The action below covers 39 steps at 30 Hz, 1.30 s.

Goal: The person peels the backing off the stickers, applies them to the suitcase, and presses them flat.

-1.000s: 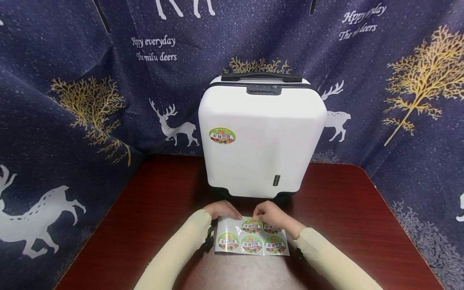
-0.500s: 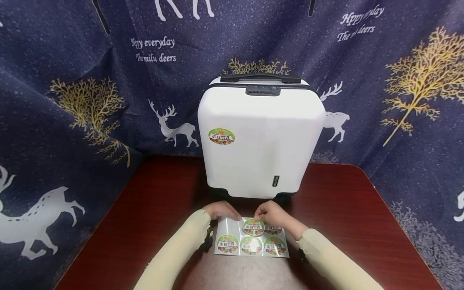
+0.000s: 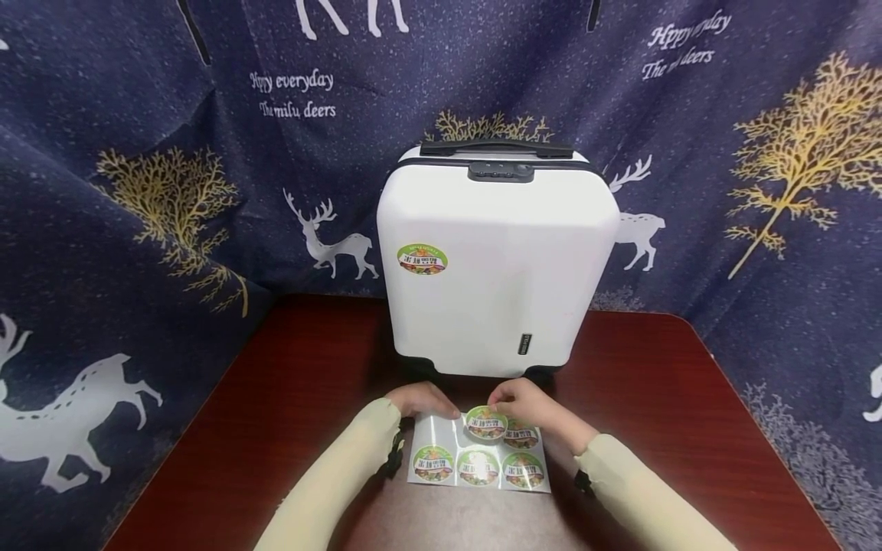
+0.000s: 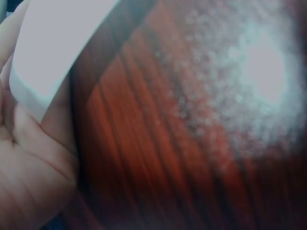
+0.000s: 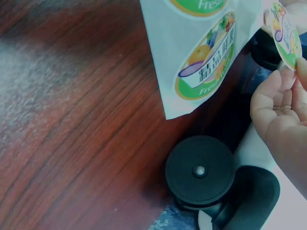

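My right hand (image 3: pixel 525 402) pinches the edge of a round fruit sticker (image 3: pixel 485 425) between thumb and fingertip. In the right wrist view the held sticker (image 5: pixel 285 33) stands up at an angle, apart from the white sticker sheet (image 5: pixel 169 98). With my left hand (image 3: pixel 423 399) I hold the far left corner of the sticker sheet (image 3: pixel 437 430). The left wrist view shows the sheet's white underside (image 4: pixel 53 43) lying against my left palm (image 4: pixel 36 167). Several more stickers remain on the sheet, one at the far right (image 3: pixel 522 436) and a row along the near edge.
A white suitcase (image 3: pixel 475 298) stands upright behind my hands on the dark red table (image 3: pixel 310 367). One such sticker (image 3: pixel 423 259) is on its upper left front. A black suitcase wheel (image 5: pixel 199 170) is close to the right hand. A blue deer-print cloth (image 3: pixel 413 84) hangs behind.
The sticker in my right hand has come up off the sheet and shifted slightly right and away from me. My left hand has stayed in place on the sheet's corner.
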### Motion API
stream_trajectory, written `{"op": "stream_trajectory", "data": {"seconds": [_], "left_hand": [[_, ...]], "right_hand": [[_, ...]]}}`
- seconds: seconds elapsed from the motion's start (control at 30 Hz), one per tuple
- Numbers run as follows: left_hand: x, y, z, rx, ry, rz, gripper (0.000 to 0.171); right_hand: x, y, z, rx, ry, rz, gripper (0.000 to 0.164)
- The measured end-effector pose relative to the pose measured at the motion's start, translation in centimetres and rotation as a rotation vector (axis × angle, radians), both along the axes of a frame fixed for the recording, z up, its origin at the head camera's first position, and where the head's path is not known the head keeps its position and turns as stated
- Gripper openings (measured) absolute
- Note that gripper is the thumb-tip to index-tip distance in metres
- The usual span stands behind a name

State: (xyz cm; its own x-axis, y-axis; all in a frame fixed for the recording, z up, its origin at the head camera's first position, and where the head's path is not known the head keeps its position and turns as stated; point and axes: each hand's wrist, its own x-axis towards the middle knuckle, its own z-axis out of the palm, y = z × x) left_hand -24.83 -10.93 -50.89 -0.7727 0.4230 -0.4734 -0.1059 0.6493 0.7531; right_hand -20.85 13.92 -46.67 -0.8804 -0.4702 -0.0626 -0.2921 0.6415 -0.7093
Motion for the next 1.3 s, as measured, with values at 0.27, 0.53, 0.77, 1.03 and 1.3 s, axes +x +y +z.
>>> {"op": "stream_trajectory", "data": {"seconds": [0.27,0.53,0.77,1.03,1.3], "left_hand": [[0.4,0.0,0.3,-0.007,0.046,-0.015,0.030],[0.3,0.2,1.3,-0.028,0.112,-0.080,0.027],[0.2,0.2,1.9,-0.094,0.164,-0.135,0.026],[-0.1,0.3,1.5,-0.040,0.177,-0.109,0.021],[-0.4,0.1,1.0,-0.028,0.205,-0.107,0.022]], "right_hand": [[-0.1,0.4,0.2,-0.017,-0.041,-0.006,0.013],[0.0,0.5,0.8,-0.054,-0.066,-0.015,0.014],[0.2,0.6,1.1,-0.082,-0.071,-0.015,0.012],[0.0,0.6,2.0,-0.116,-0.017,-0.004,0.011],[0.0,0.5,3.4,-0.146,0.035,0.020,0.012]]}}
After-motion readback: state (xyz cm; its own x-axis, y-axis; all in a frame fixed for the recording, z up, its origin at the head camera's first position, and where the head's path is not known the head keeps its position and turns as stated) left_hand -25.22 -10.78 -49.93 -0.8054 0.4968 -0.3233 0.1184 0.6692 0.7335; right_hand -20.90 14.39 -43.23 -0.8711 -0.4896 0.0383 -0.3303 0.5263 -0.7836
